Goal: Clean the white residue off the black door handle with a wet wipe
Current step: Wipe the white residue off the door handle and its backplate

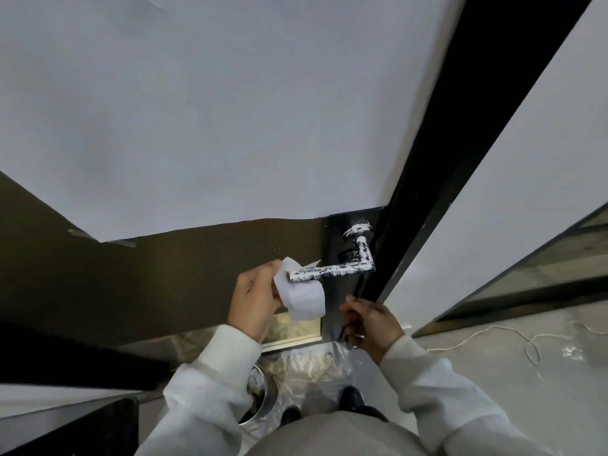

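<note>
Wipe (301,296) in left hand (255,296), against handle (332,269).

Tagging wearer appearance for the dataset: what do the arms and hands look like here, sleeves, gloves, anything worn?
Both hands, left hand and right hand, are bare: no gloves. No watch or wristband shows. Both arms wear loose, long off-white sleeves, left sleeve and right sleeve, in soft knit-like fabric with wide ribbed cuffs ending at the wrists. No logos or markings show on them.
</note>
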Tool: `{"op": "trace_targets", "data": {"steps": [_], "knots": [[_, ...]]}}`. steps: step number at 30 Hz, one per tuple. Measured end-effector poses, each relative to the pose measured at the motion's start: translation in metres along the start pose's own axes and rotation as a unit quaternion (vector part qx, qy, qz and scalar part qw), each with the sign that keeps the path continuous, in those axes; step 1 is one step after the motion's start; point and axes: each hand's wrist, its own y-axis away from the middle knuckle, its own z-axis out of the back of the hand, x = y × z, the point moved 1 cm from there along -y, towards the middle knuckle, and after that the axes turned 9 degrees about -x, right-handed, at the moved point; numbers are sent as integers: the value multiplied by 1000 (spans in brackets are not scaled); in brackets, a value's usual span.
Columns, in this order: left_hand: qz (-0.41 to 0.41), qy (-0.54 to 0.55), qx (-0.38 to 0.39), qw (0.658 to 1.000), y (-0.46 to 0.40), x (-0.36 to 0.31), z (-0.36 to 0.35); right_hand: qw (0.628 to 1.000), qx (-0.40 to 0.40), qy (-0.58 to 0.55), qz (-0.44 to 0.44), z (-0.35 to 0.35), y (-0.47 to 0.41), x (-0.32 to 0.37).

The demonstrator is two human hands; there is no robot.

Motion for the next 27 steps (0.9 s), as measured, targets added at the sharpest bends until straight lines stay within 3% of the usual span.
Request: {"op": "trace_targets", "data": {"steps": [5,8,11,14,18,27], "knots": [[23,-13,23,999,-8,-9,-7,1000,-11,5,18,-4,2,3],[25,-46,28,998,-13,-9,-8,994,-2,49,97,-9,11,14],[83,4,35,996,-11,-11,-5,965,-3,170,201,-4,24,35],[130,77,6,988,-7,-12,-4,956,-82,102,264,15,35,63],[107,65,-21,992,-6,-7,0,929,-73,78,355,22,44,84],[54,59,-39,996,3,15,-3,925,-47,89,366,23,46,85]]}}
